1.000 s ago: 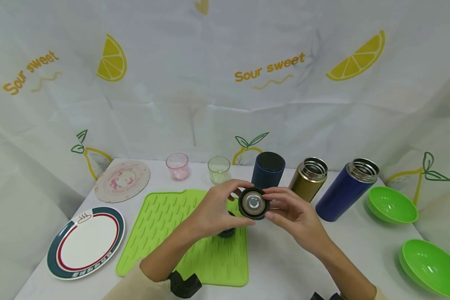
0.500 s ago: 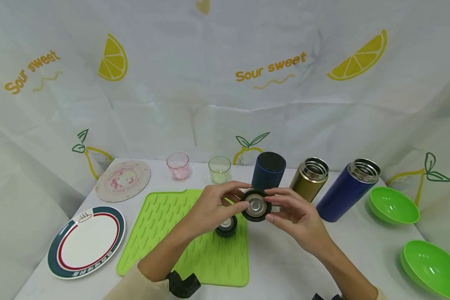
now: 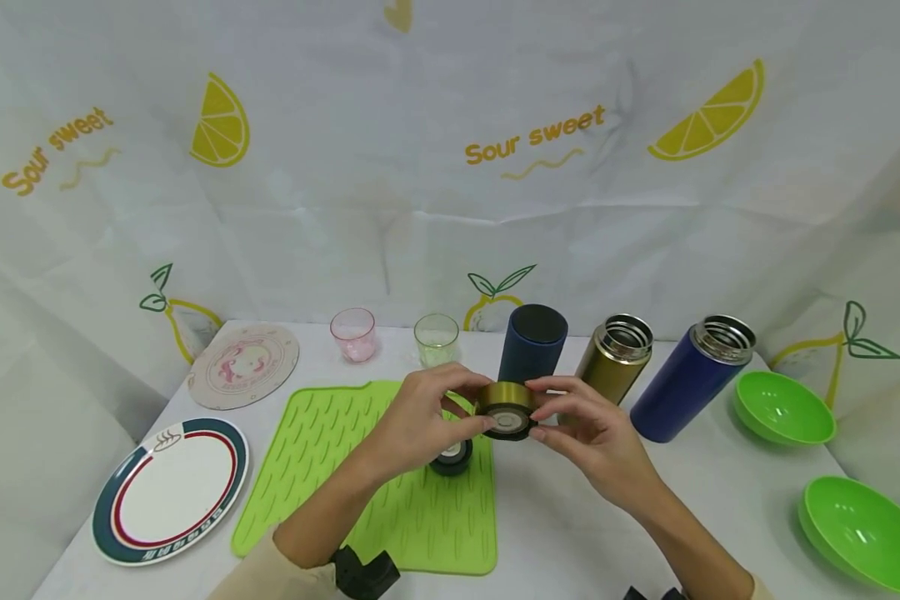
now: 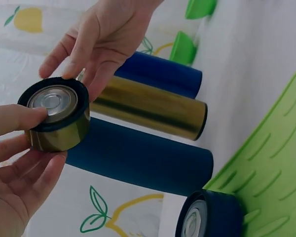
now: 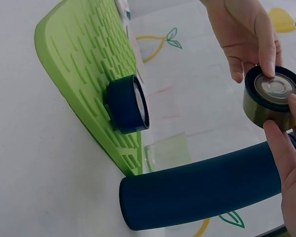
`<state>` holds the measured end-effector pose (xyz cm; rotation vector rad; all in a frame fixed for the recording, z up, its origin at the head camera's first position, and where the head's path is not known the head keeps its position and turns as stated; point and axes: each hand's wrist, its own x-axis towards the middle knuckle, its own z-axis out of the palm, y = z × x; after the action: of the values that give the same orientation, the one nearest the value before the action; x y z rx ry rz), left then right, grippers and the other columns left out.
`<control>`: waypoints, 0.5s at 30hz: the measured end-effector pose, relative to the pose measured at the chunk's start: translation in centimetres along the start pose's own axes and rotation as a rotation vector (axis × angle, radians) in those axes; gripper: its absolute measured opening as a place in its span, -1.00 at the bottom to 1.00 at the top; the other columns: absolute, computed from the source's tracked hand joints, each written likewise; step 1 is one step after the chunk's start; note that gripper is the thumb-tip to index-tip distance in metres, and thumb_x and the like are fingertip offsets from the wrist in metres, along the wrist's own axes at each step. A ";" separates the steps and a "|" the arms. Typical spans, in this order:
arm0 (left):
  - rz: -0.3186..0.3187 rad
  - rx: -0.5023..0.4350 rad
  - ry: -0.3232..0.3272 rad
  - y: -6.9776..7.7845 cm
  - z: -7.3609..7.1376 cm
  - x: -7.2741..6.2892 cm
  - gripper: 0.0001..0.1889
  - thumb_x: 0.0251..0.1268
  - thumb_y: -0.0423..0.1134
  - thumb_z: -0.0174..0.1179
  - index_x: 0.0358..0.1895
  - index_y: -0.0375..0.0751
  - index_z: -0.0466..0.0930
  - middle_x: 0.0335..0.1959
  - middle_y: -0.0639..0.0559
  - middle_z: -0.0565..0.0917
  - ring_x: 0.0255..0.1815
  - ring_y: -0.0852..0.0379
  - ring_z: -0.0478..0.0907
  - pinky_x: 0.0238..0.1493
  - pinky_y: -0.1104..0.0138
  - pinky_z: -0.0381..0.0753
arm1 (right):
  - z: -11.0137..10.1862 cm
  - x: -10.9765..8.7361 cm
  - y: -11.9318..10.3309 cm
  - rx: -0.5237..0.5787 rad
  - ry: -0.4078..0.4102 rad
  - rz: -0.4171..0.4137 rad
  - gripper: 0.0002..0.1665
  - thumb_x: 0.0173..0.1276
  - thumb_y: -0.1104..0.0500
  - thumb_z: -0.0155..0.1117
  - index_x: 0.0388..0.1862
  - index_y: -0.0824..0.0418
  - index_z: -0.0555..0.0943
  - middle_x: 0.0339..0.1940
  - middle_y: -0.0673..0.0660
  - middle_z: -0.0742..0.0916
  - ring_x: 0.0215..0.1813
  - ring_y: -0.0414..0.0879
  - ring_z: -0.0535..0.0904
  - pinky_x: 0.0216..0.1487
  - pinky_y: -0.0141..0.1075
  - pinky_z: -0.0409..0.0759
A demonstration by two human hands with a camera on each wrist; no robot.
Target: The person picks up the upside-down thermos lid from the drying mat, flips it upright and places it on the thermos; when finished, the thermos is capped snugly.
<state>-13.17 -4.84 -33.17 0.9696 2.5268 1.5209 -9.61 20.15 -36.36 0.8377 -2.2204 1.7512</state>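
Note:
Both hands hold a gold flask lid in front of the standing flasks. Its gold side shows at the top, and the dark ring and silver disc of its underside face down toward me. My left hand grips the lid's left side; in the left wrist view its thumb presses the silver disc. My right hand pinches the right edge between thumb and fingers. Below the left hand, a dark blue lid lies on the green ribbed mat, silver underside up, partly hidden in the head view.
Behind the hands stand a capped dark blue flask, an uncapped gold flask and an uncapped blue flask. Two green bowls are at right. Pink and green glasses, a round board and a plate are at left.
The lid has tilted from underside facing me to showing its gold side on top. My left thumb has moved from below the lid onto its underside. The right hand has barely moved.

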 end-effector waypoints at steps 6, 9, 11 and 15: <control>0.080 0.030 0.051 0.1 0.2 -0.1 -0.63 0.22 -0.37 0.41 0.12 -0.20 0.69 0.00 0.00 0.73 -0.01 0.10 0.71 -0.11 0.50 0.73 | -0.1 0.0 -0.1 -0.026 0.019 0.062 -0.56 0.29 0.52 0.33 0.14 0.38 0.55 0.20 -0.22 0.66 0.22 -0.38 0.65 0.09 -0.45 0.71; 0.112 0.040 0.058 0.3 0.3 -0.2 -0.63 0.23 -0.38 0.41 0.12 -0.21 0.68 0.02 -0.01 0.72 0.00 0.08 0.72 -0.11 0.51 0.73 | -0.3 -0.1 0.1 -0.049 0.005 0.098 -0.48 0.33 0.49 0.31 0.27 0.39 0.50 0.19 -0.29 0.65 0.19 -0.39 0.68 0.09 -0.44 0.71; 0.126 0.048 0.058 0.4 0.3 -0.2 -0.63 0.23 -0.40 0.41 0.12 -0.21 0.68 0.02 -0.02 0.71 0.00 0.08 0.72 -0.10 0.51 0.73 | -0.4 -0.1 0.0 -0.053 -0.014 0.113 -0.47 0.35 0.46 0.31 0.30 0.38 0.51 0.18 -0.32 0.66 0.07 -0.38 0.72 0.04 -0.44 0.73; 0.143 0.071 0.052 0.5 0.3 -0.1 -0.64 0.23 -0.43 0.39 0.11 -0.21 0.67 0.03 -0.02 0.70 0.01 0.08 0.72 -0.07 0.49 0.74 | -0.5 -0.1 -0.1 -0.044 -0.050 0.127 -0.46 0.38 0.43 0.29 0.35 0.36 0.51 0.15 -0.34 0.69 -0.14 -0.26 0.79 -0.02 -0.40 0.76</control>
<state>-12.69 -4.48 -32.96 1.1586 2.6154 1.5198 -9.54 20.62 -36.23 0.7552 -2.3839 1.7465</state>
